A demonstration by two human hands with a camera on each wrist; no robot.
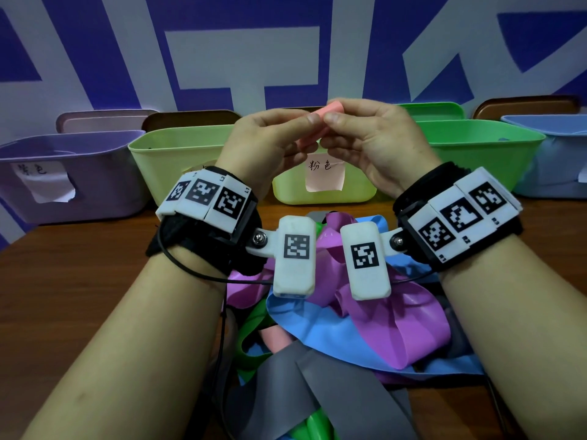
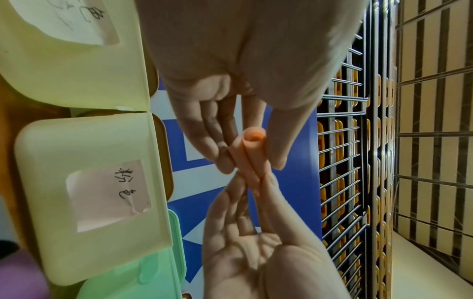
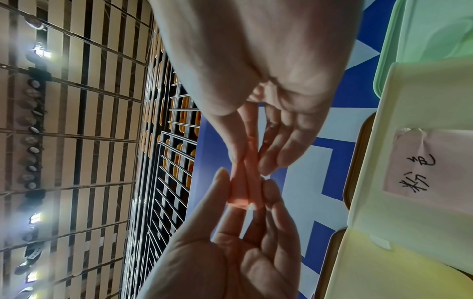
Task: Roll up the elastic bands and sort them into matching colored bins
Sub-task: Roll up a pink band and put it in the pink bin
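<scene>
A pink elastic band (image 1: 328,108), rolled into a short tube, is held up in the air between both hands. My left hand (image 1: 301,128) pinches one end of it with thumb and fingers, and my right hand (image 1: 333,130) pinches the other end. The left wrist view looks into the hollow end of the pink roll (image 2: 252,149), and the right wrist view sees the pink roll (image 3: 242,186) side-on between the fingertips. Directly behind the hands stands a pale yellow-green bin (image 1: 292,192) with a pink paper label.
A row of bins lines the back: purple (image 1: 63,192), yellow-green (image 1: 178,160), green (image 1: 482,147), blue (image 1: 556,160). On the wooden table (image 1: 79,281) beneath my wrists lies a tangled pile of loose bands: blue (image 1: 333,338), purple (image 1: 390,325), grey (image 1: 317,392), green (image 1: 254,319).
</scene>
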